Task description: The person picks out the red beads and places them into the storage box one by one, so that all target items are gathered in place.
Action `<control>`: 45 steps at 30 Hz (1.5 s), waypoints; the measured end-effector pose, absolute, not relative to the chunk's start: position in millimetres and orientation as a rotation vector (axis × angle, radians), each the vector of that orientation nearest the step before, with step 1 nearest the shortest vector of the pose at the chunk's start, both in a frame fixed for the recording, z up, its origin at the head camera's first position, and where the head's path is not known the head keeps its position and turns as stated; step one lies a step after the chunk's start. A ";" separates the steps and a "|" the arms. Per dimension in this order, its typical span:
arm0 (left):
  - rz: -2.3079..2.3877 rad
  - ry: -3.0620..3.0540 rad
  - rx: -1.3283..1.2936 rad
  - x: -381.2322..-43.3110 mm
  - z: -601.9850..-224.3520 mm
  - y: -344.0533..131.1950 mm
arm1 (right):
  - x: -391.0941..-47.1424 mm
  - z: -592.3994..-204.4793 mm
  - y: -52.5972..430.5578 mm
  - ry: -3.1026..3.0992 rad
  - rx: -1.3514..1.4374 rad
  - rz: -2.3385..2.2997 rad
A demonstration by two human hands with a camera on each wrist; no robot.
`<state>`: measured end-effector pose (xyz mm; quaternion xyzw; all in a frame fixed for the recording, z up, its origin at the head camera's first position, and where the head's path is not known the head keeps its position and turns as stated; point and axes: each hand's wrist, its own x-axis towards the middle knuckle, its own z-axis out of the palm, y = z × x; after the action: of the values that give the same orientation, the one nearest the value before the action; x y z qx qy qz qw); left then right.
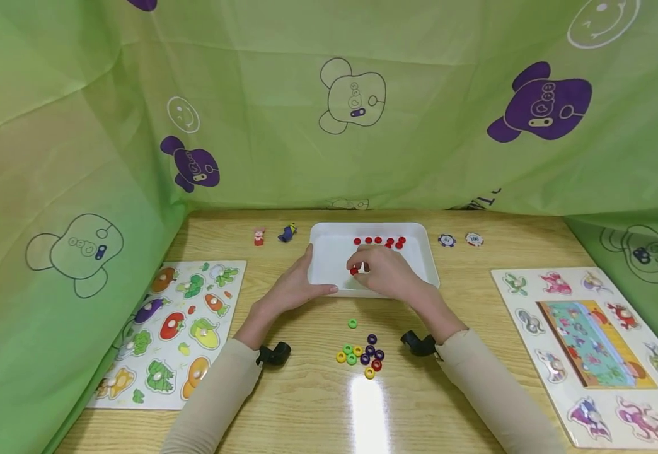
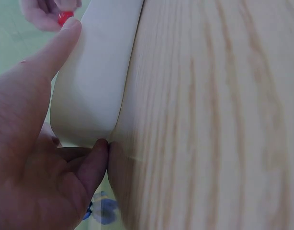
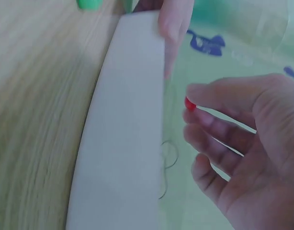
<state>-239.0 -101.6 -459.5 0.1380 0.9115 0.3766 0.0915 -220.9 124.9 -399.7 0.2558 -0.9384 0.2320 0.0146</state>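
Note:
A shallow white tray [image 1: 329, 292] stands on the table with several red ring-shaped beads [image 1: 378, 240] near its far side. My left hand [image 1: 294, 285] holds the tray's near left corner. In the left wrist view its thumb lies along the front wall, and bent fingers touch the corner. Over the tray, my right hand [image 1: 388, 271] pinches one red bead [image 3: 190, 104] between thumb and index finger, the other fingers loosely bent. In front of the tray lie loose ring beads: green [image 1: 352, 323], purple [image 1: 372, 339], yellow [image 1: 370, 373] and red [image 1: 377, 365].
A vegetable puzzle board [image 1: 232, 296] lies at left, a sea-animal puzzle board [image 1: 524, 340] at right. Behind the left hand stand two small figures, one red [image 1: 258, 237] and one blue [image 1: 287, 232]. Two poker chips [image 1: 447, 240] lie right of the tray. Green cloth [image 1: 272, 126] encloses the table.

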 end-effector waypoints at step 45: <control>1.066 2.724 0.379 -237.2 -456.5 -101.1 | -237.4 -412.1 146.7 -2.977 0.503 0.643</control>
<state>-237.2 -101.1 -456.5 0.1279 0.9192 0.3598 0.0961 -237.4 146.7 -412.1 0.1628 -0.9641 0.2081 0.0275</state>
